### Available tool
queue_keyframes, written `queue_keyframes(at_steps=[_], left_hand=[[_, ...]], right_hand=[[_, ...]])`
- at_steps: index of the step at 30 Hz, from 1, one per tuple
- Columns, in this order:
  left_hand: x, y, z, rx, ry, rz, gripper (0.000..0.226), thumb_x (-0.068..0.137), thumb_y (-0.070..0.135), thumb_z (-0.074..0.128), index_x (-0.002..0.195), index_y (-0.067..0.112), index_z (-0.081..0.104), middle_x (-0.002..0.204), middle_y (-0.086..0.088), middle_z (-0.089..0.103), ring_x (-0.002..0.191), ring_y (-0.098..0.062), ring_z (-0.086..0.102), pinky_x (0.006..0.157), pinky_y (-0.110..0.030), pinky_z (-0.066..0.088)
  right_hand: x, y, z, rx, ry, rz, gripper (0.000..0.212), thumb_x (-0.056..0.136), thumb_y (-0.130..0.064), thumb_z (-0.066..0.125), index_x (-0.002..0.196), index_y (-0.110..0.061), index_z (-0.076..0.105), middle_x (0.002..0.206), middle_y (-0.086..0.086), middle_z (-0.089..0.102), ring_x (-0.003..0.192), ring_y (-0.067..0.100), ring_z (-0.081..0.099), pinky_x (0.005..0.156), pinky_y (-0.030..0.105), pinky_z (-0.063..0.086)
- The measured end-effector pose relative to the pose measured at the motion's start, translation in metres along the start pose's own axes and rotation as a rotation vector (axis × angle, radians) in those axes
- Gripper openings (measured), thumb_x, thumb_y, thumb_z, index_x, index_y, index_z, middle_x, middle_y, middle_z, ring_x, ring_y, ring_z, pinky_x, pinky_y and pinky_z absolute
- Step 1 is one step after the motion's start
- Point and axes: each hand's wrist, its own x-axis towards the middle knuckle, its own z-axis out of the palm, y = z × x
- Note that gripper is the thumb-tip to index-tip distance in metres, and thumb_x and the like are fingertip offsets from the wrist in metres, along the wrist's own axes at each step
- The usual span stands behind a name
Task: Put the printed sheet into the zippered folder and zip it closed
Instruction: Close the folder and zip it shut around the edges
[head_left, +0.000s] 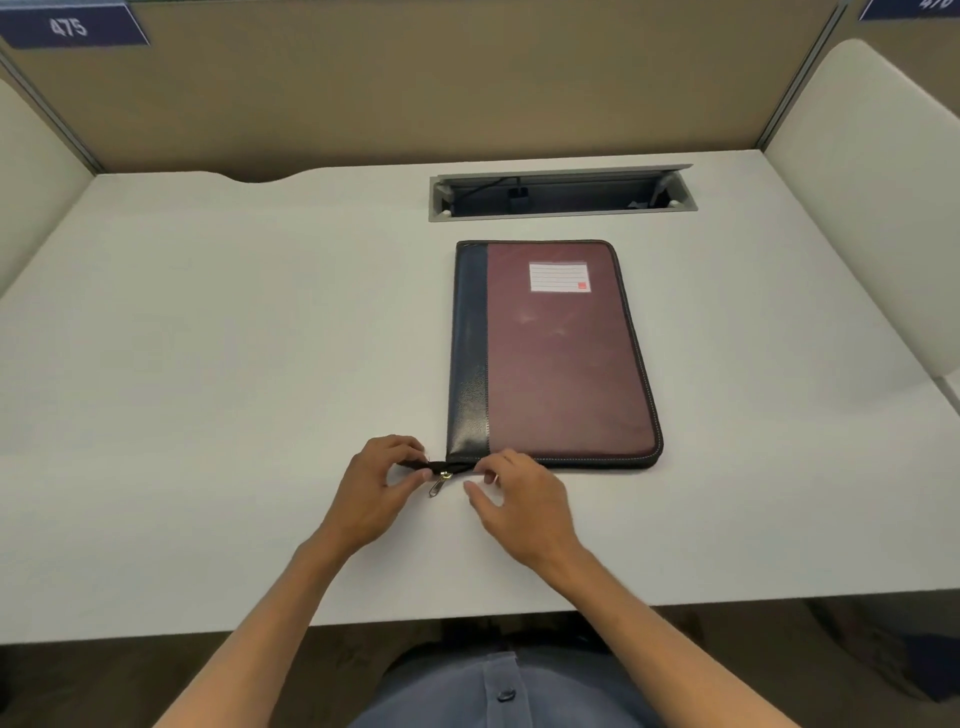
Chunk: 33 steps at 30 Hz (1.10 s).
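Note:
A maroon zippered folder (563, 358) with a dark blue spine strip and a white label lies flat and closed on the white desk (208, 364). At its near left corner a black zipper tail sticks out, with a metal zipper pull (439, 484) hanging from it. My left hand (376, 491) pinches the zipper tail just left of that corner. To the right of the pull, my right hand (519, 501) rests at the folder's near edge, fingers spread and touching the desk. No printed sheet is in sight.
A recessed cable tray (561, 195) with a raised lid sits in the desk beyond the folder. Beige partition walls (415, 83) enclose the desk at the back and sides. A blue tag numbered 475 (70, 26) hangs at the top left.

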Motion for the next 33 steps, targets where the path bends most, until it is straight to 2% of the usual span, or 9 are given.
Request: queue_keyframes(at_steps=[4, 6, 10, 14, 18, 22, 26, 29, 33], left_hand=[[-0.003, 0.002, 0.001, 0.0, 0.006, -0.005, 0.006, 0.083, 0.018, 0.073, 0.088, 0.015, 0.074, 0.091, 0.012, 0.065, 0.093, -0.011, 0.057, 0.082, -0.023, 0.043], [-0.004, 0.001, 0.001, -0.014, 0.001, -0.022, 0.007, 0.084, 0.019, 0.072, 0.089, 0.014, 0.074, 0.089, 0.009, 0.065, 0.091, -0.01, 0.057, 0.08, -0.02, 0.042], [-0.005, 0.0, 0.001, -0.083, -0.019, -0.049, 0.004, 0.085, 0.017, 0.071, 0.087, 0.014, 0.073, 0.084, 0.007, 0.068, 0.084, -0.008, 0.06, 0.073, -0.01, 0.039], [-0.005, -0.001, 0.003, -0.139, -0.003, -0.078, 0.002, 0.085, 0.015, 0.071, 0.085, 0.017, 0.071, 0.081, 0.007, 0.069, 0.081, 0.002, 0.059, 0.071, -0.004, 0.039], [-0.005, -0.003, 0.005, -0.121, 0.013, -0.076, 0.002, 0.086, 0.016, 0.07, 0.086, 0.015, 0.072, 0.08, 0.007, 0.069, 0.08, 0.0, 0.058, 0.069, -0.005, 0.038], [-0.006, -0.001, 0.01, -0.093, 0.071, -0.087, 0.002, 0.086, 0.014, 0.07, 0.084, 0.015, 0.07, 0.079, 0.008, 0.068, 0.08, -0.001, 0.059, 0.067, -0.006, 0.039], [-0.005, 0.003, 0.017, -0.054, 0.145, -0.101, 0.005, 0.084, 0.013, 0.071, 0.081, 0.016, 0.068, 0.076, 0.008, 0.067, 0.077, -0.005, 0.06, 0.065, -0.008, 0.04], [-0.004, 0.005, 0.022, -0.063, 0.18, -0.124, 0.011, 0.083, 0.01, 0.071, 0.078, 0.019, 0.067, 0.075, 0.008, 0.067, 0.077, -0.008, 0.061, 0.066, -0.013, 0.042], [-0.003, 0.006, 0.024, -0.07, 0.199, -0.157, 0.014, 0.083, 0.009, 0.071, 0.075, 0.019, 0.066, 0.073, 0.01, 0.067, 0.073, -0.002, 0.06, 0.063, -0.007, 0.041]], right_hand=[[0.002, -0.017, 0.02, -0.021, -0.033, 0.063, 0.039, 0.083, -0.063, 0.055, 0.086, -0.026, 0.067, 0.078, -0.012, 0.066, 0.071, 0.006, 0.06, 0.066, 0.025, 0.051], [0.003, -0.022, 0.027, -0.04, -0.014, 0.1, 0.042, 0.083, -0.066, 0.055, 0.084, -0.026, 0.068, 0.074, -0.011, 0.065, 0.069, 0.007, 0.059, 0.062, 0.025, 0.05], [0.003, -0.029, 0.034, -0.018, 0.049, 0.18, 0.033, 0.083, -0.057, 0.06, 0.085, -0.026, 0.07, 0.073, -0.01, 0.066, 0.072, 0.009, 0.061, 0.063, 0.029, 0.05], [0.002, -0.035, 0.038, 0.088, 0.047, 0.283, 0.026, 0.084, -0.052, 0.06, 0.087, -0.028, 0.071, 0.071, -0.013, 0.065, 0.072, 0.008, 0.061, 0.066, 0.03, 0.051], [0.004, -0.039, 0.038, 0.133, 0.05, 0.353, 0.027, 0.08, -0.045, 0.053, 0.071, -0.024, 0.067, 0.062, -0.009, 0.064, 0.062, 0.01, 0.059, 0.063, 0.033, 0.051], [0.002, -0.032, 0.034, -0.044, 0.031, 0.258, 0.034, 0.09, -0.042, 0.048, 0.065, -0.02, 0.057, 0.059, -0.006, 0.058, 0.054, 0.015, 0.054, 0.052, 0.032, 0.043], [-0.006, -0.015, 0.02, -0.183, 0.129, 0.135, 0.031, 0.088, -0.028, 0.062, 0.06, -0.016, 0.056, 0.054, -0.002, 0.055, 0.044, 0.02, 0.051, 0.042, 0.029, 0.035], [-0.007, 0.0, 0.005, -0.201, 0.172, 0.121, 0.031, 0.084, -0.024, 0.068, 0.057, -0.014, 0.056, 0.05, 0.0, 0.054, 0.04, 0.022, 0.049, 0.04, 0.028, 0.034], [-0.011, 0.021, -0.01, -0.177, 0.166, 0.107, 0.029, 0.087, -0.023, 0.065, 0.061, -0.014, 0.056, 0.052, -0.001, 0.053, 0.041, 0.018, 0.047, 0.038, 0.031, 0.04]])
